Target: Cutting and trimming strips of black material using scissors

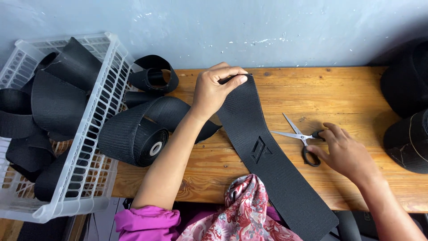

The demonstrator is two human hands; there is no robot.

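At the far left a white plastic basket with slotted walls sits at the end of the wooden table, filled with cut lengths of wide black elastic band, some looped and some draped over its rim. Just beside the basket, on the table, lies a fat roll of the same black band with a pale core, its loose end trailing back toward a curled loop of band near the wall. Right of the roll the left hand reaches across from a pink sleeve; its fingers are curled closed, pinching the far end of a long black strip between thumb and fingertips near the back of the table. The strip runs flat and diagonal from that hand toward the near edge, where it hangs over the table; it bears a raised angular mark about midway. A patterned red and white cloth shows at the near edge beside the strip. Further right a pair of scissors with black handles lies on the wood, blades open and pointing toward the wall, well clear of the strip. The right hand is loosely open, its fingertips resting on the scissor handles without gripping them. At the far right edge sit dark rounded shapes, apparently more rolled black material
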